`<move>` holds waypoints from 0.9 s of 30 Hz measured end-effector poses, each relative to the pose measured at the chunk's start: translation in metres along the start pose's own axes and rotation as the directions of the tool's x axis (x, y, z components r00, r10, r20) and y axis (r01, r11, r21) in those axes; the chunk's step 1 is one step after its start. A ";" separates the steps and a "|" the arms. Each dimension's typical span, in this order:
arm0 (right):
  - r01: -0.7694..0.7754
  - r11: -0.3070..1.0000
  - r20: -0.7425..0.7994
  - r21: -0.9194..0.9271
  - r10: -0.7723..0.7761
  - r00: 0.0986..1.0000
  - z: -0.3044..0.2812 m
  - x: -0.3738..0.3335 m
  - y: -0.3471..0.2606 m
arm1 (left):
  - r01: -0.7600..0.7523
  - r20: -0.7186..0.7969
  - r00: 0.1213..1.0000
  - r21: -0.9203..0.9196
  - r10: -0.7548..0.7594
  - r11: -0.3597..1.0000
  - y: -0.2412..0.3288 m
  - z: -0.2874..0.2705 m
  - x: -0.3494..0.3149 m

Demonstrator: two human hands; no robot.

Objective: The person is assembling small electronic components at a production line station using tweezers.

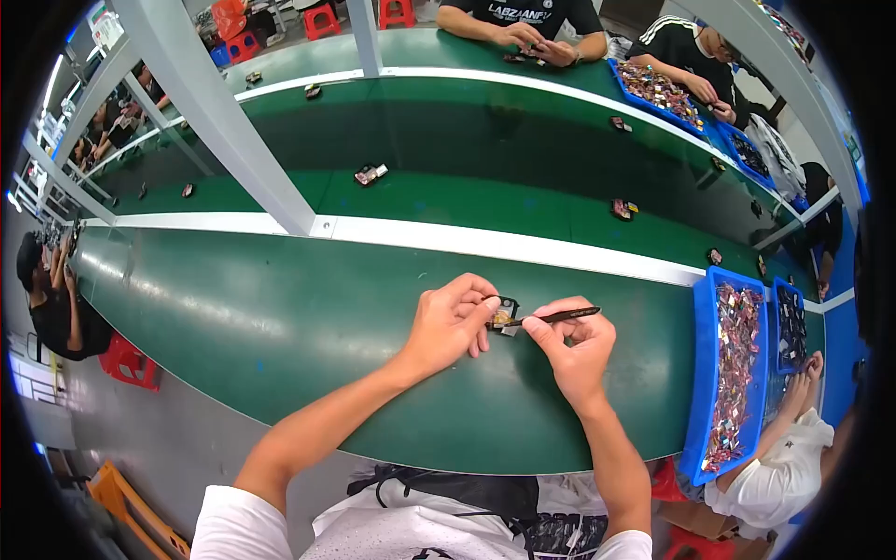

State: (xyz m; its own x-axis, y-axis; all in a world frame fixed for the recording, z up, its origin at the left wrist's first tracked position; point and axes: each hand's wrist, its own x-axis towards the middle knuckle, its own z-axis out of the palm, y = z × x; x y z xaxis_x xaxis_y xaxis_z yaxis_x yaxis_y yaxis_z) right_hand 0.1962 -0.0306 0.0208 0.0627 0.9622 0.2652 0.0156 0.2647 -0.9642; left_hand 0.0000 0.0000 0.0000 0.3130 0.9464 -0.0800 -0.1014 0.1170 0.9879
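Observation:
My left hand (pixel 452 322) is closed on the left edge of a small black plastic housing (pixel 506 308), keeping it just over the green work table (pixel 308 327). Inside the housing sit small parts, yellowish and silvery, too small to make out. In my right hand (pixel 577 350) are dark tweezers (pixel 571 315), gripped like a pen. Their tip points left and meets the parts in the housing; whether it pinches anything cannot be seen.
To the right stands a blue tray (pixel 700 373) of small wired parts, beside another blue tray (pixel 778 327) of dark pieces. Beyond a white rail (pixel 411 238), a green conveyor (pixel 485 201) carries scattered small assemblies (pixel 371 175). A grey post (pixel 224 121) rises at left. Co-workers sit around.

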 end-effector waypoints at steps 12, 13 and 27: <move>0.077 0.955 -0.031 -0.288 -0.090 0.996 0.013 0.002 0.012 | -0.078 -0.020 0.997 0.018 0.078 0.997 0.003 -0.009 0.000; 0.060 0.964 -0.024 -0.258 -0.068 0.997 0.013 0.001 0.012 | -0.077 -0.013 0.997 0.006 0.077 0.997 0.003 -0.009 -0.001; -0.351 0.925 0.003 0.146 0.354 0.935 0.007 0.008 -0.001 | -0.060 0.066 0.996 -0.095 0.066 0.994 0.004 -0.010 0.000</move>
State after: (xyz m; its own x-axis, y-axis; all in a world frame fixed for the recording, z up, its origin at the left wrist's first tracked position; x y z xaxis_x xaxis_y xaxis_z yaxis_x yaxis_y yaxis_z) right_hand 0.1897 -0.0232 0.0240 0.0614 0.9938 -0.0932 -0.1529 -0.0829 -0.9848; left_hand -0.0097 0.0030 0.0028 0.3674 0.9301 -0.0057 -0.2092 0.0886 0.9738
